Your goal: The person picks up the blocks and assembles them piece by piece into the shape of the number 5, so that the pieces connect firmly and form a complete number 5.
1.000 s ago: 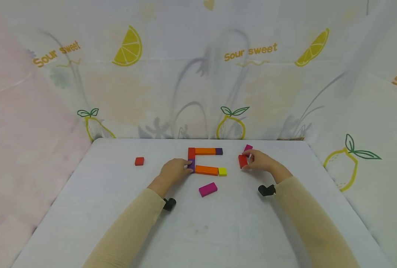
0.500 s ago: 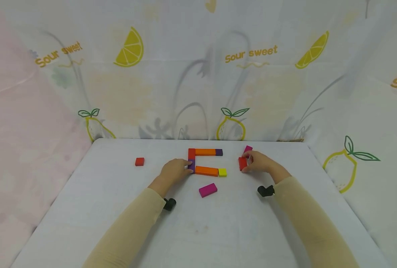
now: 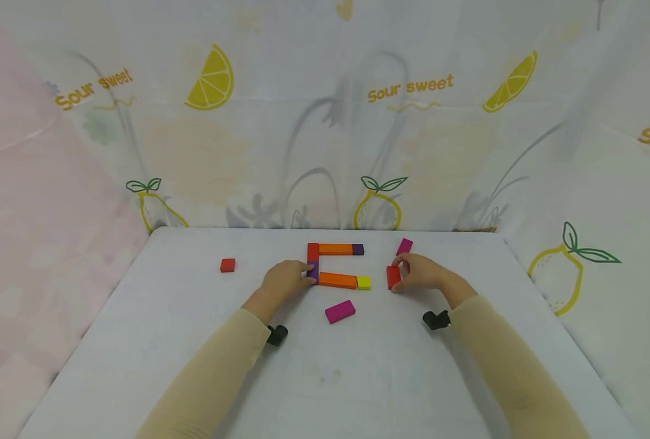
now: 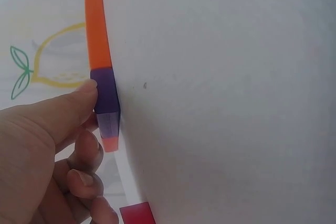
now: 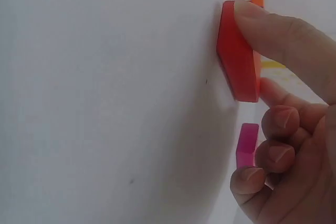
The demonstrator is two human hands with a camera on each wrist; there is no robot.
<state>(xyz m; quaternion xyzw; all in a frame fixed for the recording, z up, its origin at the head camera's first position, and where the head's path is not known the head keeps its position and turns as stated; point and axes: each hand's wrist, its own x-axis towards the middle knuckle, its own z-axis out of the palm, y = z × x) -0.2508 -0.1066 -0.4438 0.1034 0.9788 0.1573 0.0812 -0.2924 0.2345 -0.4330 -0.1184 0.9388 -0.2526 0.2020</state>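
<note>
In the head view my left hand (image 3: 283, 281) pinches a purple block (image 3: 313, 273) between thumb and index finger. That block continues a red block (image 3: 313, 251), forming one side of a three-sided outline on the table. Two orange blocks, the far one (image 3: 336, 249) and the near one (image 3: 338, 280), extend rightward from it. A small purple block (image 3: 358, 249) ends the far row; a yellow block (image 3: 363, 283) ends the near one. To the right of the outline, my right hand (image 3: 421, 273) grips a red rectangular block (image 5: 239, 56) by thumb and index finger, its other fingers curled.
One magenta block (image 3: 339, 311) lies in front of the outline. Another magenta block (image 3: 404, 246) lies just beyond my right hand. A small red block (image 3: 228, 265) sits at left on the white table (image 3: 325, 378). Printed cloth (image 3: 281, 152) hangs behind the table.
My right hand has brought the red block nearer to me and slightly left, exposing more of the magenta block behind it. The left hand stays on the purple block.
</note>
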